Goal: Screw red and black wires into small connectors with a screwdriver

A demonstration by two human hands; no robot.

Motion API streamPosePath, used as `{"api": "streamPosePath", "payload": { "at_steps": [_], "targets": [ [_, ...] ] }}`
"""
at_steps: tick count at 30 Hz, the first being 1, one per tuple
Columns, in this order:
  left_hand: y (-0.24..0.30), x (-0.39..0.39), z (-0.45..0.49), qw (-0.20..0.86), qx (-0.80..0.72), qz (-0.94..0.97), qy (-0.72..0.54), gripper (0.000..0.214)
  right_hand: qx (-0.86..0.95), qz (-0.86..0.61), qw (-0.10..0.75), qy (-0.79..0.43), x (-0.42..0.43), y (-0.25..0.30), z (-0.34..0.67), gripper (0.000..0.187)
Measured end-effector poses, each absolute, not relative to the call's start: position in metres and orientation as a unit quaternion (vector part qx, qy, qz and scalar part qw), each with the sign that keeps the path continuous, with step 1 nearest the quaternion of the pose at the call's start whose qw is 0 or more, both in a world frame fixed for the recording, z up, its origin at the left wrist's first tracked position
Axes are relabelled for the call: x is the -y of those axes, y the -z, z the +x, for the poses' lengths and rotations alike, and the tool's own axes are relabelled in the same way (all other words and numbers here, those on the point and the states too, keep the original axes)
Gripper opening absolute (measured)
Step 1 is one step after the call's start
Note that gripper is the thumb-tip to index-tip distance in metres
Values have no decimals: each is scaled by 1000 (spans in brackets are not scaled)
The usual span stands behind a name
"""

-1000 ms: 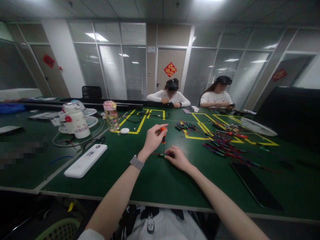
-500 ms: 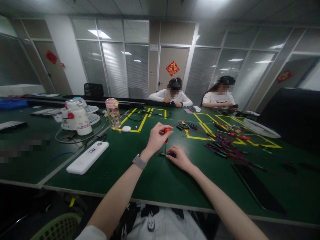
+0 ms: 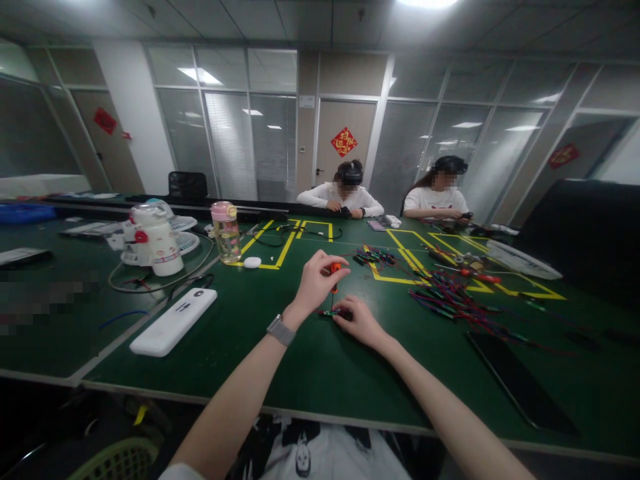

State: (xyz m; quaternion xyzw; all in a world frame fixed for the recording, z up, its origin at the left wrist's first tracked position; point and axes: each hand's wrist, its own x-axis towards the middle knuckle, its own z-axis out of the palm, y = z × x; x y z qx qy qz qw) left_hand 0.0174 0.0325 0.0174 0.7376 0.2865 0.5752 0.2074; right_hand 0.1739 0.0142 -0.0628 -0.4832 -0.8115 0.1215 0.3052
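Observation:
Between the fingertips of my left hand [image 3: 320, 280] is the orange handle of a small screwdriver [image 3: 335, 268]. Its thin shaft points straight down at a small green terminal connector [image 3: 327, 313] on the table. My right hand [image 3: 361, 321] rests on the tabletop with its fingers closed on the connector's dark right end, which they partly hide. Behind my hands lies a small pile of green connectors with wires [image 3: 375, 257]. A larger bundle of red and blue wires with green connectors [image 3: 450, 293] spreads to the right.
A white power bank [image 3: 175, 321], a pink-lided bottle [image 3: 226, 232] and a white jug [image 3: 159, 243] stand to the left. A black tablet [image 3: 520, 380] lies at the right. Two people [image 3: 345, 193] sit across the green table [image 3: 280, 373], which carries yellow tape outlines.
The whole view has shifted slightly. My left hand still holds the screwdriver upright over the connector, its fingers slightly changed around the handle. My right hand keeps its grip.

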Motion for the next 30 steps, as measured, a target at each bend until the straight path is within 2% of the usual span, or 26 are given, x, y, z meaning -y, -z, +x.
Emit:
{"api": "streamPosePath", "payload": {
  "at_steps": [4, 7, 9, 13, 16, 18, 20, 23, 26, 30],
  "targets": [
    [-18, -31, 18, 199, -289, 740, -575, 23, 811, -479, 312, -122, -14, 64, 173, 13],
    [-15, -34, 20, 264, -254, 740, -565, 33, 811, -478, 315, -123, -15, 64, 173, 12],
    [-14, -35, 20, 283, -245, 741, -557, 32, 810, -478, 316, -123, -16, 65, 173, 11],
    [-15, -32, 18, 158, -308, 736, -583, 15, 810, -482, 311, -121, -17, 65, 173, 10],
    [-18, -30, 15, 110, -321, 736, -586, 18, 810, -483, 310, -122, -17, 65, 173, 10],
    [-20, -32, 15, 148, -300, 745, -578, 26, 809, -485, 309, -122, -17, 65, 172, 10],
    [-19, -34, 15, 230, -268, 746, -564, 31, 809, -485, 308, -123, -17, 65, 172, 10],
    [-17, -37, 16, 291, -255, 735, -556, 27, 811, -483, 307, -123, -17, 65, 173, 10],
    [-17, -35, 16, 220, -297, 723, -583, 18, 810, -482, 309, -124, -17, 65, 173, 9],
    [-20, -31, 15, 148, -315, 733, -584, 19, 809, -481, 313, -128, -17, 65, 173, 10]
  ]
}}
